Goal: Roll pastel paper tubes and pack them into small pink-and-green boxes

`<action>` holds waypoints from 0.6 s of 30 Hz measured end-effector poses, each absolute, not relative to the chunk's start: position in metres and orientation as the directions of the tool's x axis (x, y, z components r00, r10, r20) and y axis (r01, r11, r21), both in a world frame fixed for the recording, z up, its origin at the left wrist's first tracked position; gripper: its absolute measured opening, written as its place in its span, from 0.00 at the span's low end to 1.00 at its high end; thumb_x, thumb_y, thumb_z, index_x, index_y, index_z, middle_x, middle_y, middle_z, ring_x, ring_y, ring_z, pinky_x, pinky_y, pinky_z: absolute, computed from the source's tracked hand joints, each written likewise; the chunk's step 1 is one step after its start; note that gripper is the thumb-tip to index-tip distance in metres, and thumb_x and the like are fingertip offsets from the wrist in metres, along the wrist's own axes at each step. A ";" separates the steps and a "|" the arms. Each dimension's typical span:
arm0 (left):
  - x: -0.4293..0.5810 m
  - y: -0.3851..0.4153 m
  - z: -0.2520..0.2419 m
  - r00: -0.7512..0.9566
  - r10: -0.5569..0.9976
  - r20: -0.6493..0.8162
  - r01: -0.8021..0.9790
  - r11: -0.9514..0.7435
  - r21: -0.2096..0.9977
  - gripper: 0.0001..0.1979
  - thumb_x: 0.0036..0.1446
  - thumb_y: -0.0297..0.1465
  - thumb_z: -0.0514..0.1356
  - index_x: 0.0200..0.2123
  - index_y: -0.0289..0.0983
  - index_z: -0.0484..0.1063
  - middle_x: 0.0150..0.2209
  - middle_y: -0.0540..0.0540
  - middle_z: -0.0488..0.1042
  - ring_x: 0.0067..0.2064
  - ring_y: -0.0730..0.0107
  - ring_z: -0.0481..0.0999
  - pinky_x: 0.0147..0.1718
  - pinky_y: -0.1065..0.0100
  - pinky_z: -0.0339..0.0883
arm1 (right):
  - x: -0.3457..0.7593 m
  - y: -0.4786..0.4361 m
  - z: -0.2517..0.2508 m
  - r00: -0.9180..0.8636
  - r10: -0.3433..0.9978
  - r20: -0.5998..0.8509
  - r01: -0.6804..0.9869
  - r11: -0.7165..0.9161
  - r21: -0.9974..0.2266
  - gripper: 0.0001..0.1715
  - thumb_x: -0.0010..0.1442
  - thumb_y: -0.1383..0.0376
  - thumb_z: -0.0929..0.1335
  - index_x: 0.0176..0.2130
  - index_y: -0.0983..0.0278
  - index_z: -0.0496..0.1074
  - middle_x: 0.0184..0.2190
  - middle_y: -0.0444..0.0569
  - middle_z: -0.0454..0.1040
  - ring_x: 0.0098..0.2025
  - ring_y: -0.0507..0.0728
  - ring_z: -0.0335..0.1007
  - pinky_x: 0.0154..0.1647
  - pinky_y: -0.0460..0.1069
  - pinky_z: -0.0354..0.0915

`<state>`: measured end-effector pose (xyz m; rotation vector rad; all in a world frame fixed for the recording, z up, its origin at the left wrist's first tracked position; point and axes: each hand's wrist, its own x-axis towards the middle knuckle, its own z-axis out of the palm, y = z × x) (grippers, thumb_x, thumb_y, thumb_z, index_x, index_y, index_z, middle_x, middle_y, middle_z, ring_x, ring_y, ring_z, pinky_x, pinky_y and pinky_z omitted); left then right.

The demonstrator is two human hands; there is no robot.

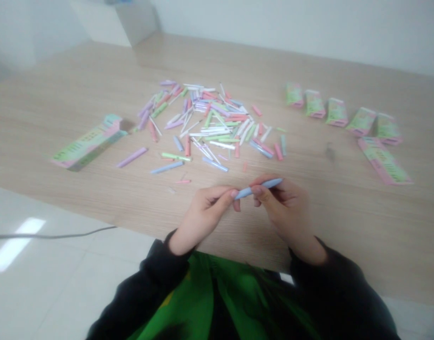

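Left of the pile of coloured paper sticks [210, 118], a grey cable [50, 235] runs across the white tile floor [36, 288], below the edge of the pale wooden table [61, 104]. Also left of the pile, and just beside it, lies a long green-and-pink packet [89, 142]. A lavender stick [131, 157], a pale blue stick [166, 167] and a green-and-white stick [176, 157] lie loose just below the pile's left half.

The left hand [203, 219] comes next, below the pile and near it, with its black sleeve [160, 269] at the wrist. Its fingers [228, 198] are curled inward, pinching one end of a pale blue rolled-paper stick [262, 187] – a firm grasp, not a release. That stick sits directly below the pile's right half, held clear of the table between both hands. The right hand [286, 212] grasps the other end the same way, its fingers [256, 191] closed around the stick.

Right of the pile and well apart from it, 5 small green-and-pink packets [336, 112] stand in a row – a 6th green-and-pink packet [384, 160] lies just below the row's right end.
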<state>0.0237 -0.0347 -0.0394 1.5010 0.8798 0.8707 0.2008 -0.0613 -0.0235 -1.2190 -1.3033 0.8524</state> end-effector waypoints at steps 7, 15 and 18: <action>0.035 -0.040 -0.040 0.465 0.872 0.154 0.098 -0.223 0.970 0.18 0.72 0.38 0.52 0.34 0.37 0.76 0.34 0.46 0.76 0.37 0.66 0.74 0.43 0.66 0.68 | 0.204 -0.058 -0.025 0.022 0.974 0.224 0.163 0.218 -0.962 0.19 0.60 0.48 0.74 0.32 0.60 0.76 0.20 0.40 0.69 0.23 0.51 0.67 0.24 0.47 0.68; -0.128 0.073 -0.043 -0.231 0.862 0.451 0.794 -0.102 0.600 0.20 0.52 0.41 0.71 0.47 0.40 0.79 0.53 0.34 0.74 0.61 0.35 0.67 0.61 0.36 0.55 | 0.228 -0.066 -0.017 0.151 0.936 0.318 0.366 0.246 -0.898 0.12 0.64 0.53 0.72 0.33 0.56 0.78 0.20 0.42 0.73 0.21 0.54 0.71 0.19 0.47 0.69; -0.195 0.111 -0.054 -0.367 0.815 0.449 0.778 0.004 0.628 0.21 0.53 0.46 0.69 0.42 0.36 0.79 0.52 0.36 0.77 0.68 0.31 0.58 0.59 0.37 0.50 | 0.232 -0.064 -0.012 0.061 0.936 0.347 0.420 0.292 -0.859 0.09 0.65 0.59 0.72 0.31 0.56 0.79 0.18 0.43 0.72 0.18 0.55 0.71 0.17 0.46 0.68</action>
